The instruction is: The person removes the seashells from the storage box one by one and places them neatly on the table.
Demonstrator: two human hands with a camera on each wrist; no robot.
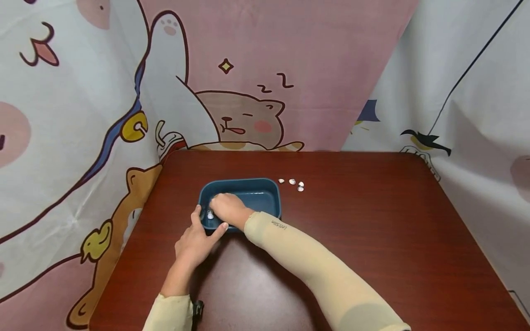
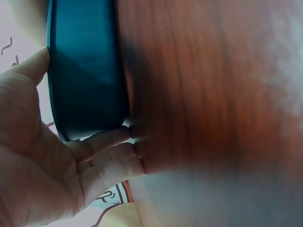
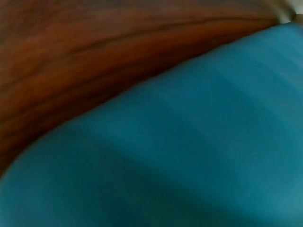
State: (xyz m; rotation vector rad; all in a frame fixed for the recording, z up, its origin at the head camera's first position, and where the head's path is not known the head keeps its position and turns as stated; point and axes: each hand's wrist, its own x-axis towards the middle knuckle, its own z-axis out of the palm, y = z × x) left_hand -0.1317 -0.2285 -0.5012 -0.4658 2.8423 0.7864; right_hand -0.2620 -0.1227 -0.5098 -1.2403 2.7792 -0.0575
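Note:
A dark blue rectangular container (image 1: pixel 261 197) sits on the table. My left hand (image 1: pixel 194 243) grips its near left corner, thumb at the near rim and fingers along the left end; the left wrist view shows this hand (image 2: pixel 52 151) against the container's outer wall (image 2: pixel 87 71). My right hand (image 1: pixel 229 209) reaches down inside the left part, fingers bent; its fingertips and anything between them are hidden. Small white shell-like pieces (image 1: pixel 210 214) lie beside it in the container. Blurred blue container wall (image 3: pixel 189 142) fills much of the right wrist view, without the hand.
Several small white shell-like pieces (image 1: pixel 292 181) lie on the reddish-brown table (image 1: pixel 372 220), just right of the container's far corner. A cartoon-printed cloth (image 1: pixel 314 69) hangs behind the table and along both sides.

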